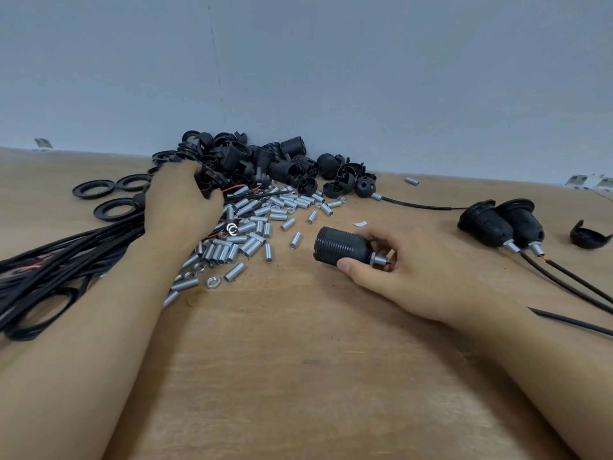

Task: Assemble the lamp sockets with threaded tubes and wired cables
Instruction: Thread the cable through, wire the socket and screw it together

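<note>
Plywood-brown table [298,376] fills the lower frame, both forearms running up across it. Right of centre, the right hand [408,277] grips a black ribbed lamp socket [341,245] lying on its side, thumb under the body and fingers curled over the narrow end, where a short threaded tube [379,259] and a hint of red wire stick out — a hold that seems meant to steady the part-built unit while the other hand fetches a piece.

Left of centre, the left hand [184,200] reaches into the near edge of the heap of black socket parts [265,164]; its fingers curl down among them, but whether they have hold of anything I cannot tell.

Between the hands lies a scatter of loose metal tubes [252,227] and nuts, likely to snag or roll under a reaching wrist. A bundle of black cables [49,260] trails off the left edge, under the left forearm. Flat black rings [94,189] sit at upper left. At the right edge, two finished sockets [501,224] lie with cables attached — set aside, well apart from the work.
</note>
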`<state>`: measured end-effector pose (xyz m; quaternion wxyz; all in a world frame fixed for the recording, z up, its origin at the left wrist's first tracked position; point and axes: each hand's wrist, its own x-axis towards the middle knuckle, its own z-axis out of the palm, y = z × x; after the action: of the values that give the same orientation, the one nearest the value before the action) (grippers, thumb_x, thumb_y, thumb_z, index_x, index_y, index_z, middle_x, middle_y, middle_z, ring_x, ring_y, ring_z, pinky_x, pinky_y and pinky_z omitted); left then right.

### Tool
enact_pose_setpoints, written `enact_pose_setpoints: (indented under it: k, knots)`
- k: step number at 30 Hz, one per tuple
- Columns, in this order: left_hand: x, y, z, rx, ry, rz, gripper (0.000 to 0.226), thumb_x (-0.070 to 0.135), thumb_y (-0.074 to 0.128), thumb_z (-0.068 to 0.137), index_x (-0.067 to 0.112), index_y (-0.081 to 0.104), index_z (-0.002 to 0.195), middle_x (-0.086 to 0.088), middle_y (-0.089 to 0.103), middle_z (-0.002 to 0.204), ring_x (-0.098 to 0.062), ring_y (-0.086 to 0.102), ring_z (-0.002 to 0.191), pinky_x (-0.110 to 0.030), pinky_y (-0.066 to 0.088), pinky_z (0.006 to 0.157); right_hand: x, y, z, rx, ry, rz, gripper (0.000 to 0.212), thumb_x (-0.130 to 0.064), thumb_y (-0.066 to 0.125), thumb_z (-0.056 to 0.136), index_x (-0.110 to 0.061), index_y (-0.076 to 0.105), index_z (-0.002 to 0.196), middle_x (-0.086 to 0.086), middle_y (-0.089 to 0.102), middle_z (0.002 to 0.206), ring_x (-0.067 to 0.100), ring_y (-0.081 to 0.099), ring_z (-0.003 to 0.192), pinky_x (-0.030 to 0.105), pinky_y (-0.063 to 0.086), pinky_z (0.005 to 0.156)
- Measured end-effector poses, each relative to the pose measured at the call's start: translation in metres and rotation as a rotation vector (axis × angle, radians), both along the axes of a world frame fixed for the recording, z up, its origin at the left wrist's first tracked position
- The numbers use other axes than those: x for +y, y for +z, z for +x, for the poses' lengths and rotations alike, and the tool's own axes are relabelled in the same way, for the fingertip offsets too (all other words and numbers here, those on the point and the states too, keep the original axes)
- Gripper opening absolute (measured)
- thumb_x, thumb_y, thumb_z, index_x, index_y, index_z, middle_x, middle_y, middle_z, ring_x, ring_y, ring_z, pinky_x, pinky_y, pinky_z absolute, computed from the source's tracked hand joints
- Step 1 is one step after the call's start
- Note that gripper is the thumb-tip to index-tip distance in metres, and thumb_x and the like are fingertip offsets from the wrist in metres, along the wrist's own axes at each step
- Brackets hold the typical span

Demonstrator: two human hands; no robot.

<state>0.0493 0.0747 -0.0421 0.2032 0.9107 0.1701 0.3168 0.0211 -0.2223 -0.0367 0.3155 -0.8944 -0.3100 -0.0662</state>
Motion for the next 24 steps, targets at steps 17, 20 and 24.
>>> enact_pose_setpoints:
  k: [17,20,24]
  knots:
    - [-0.061,0.018,-0.027,-0.44,-0.608,-0.209,0.033,0.014,0.076,0.084,0.031,0.064,0.109,0.01,0.067,0.089,-0.004,0.066,0.092,-0.017,0.052,0.085,-0.003,-0.005,0.009,-0.135,-0.115,0.223,0.023,-0.041,0.066,0.088,-0.039,0.056,0.109,-0.028,0.059,0.089,-0.01,0.056,0.085,0.002,0.038,0.068]
    - [-0.072,0.015,-0.032,-0.38,-0.736,-0.21,0.039,0.004,0.075,0.083,0.024,0.064,0.114,0.001,0.065,0.089,-0.012,0.066,0.09,-0.027,0.056,0.085,-0.003,-0.005,0.008,-0.144,-0.14,0.296,0.027,-0.041,0.067,0.089,-0.036,0.057,0.114,-0.026,0.062,0.092,-0.005,0.058,0.082,0.003,0.039,0.068]
    - [-0.088,0.009,-0.036,-0.305,-0.842,-0.134,0.043,-0.005,0.07,0.08,0.015,0.061,0.117,-0.002,0.06,0.092,-0.011,0.062,0.087,-0.021,0.051,0.078,-0.001,-0.003,0.009,-0.191,-0.131,0.358,0.032,-0.039,0.064,0.09,-0.027,0.059,0.12,-0.023,0.064,0.093,0.001,0.058,0.08,0.007,0.04,0.067]
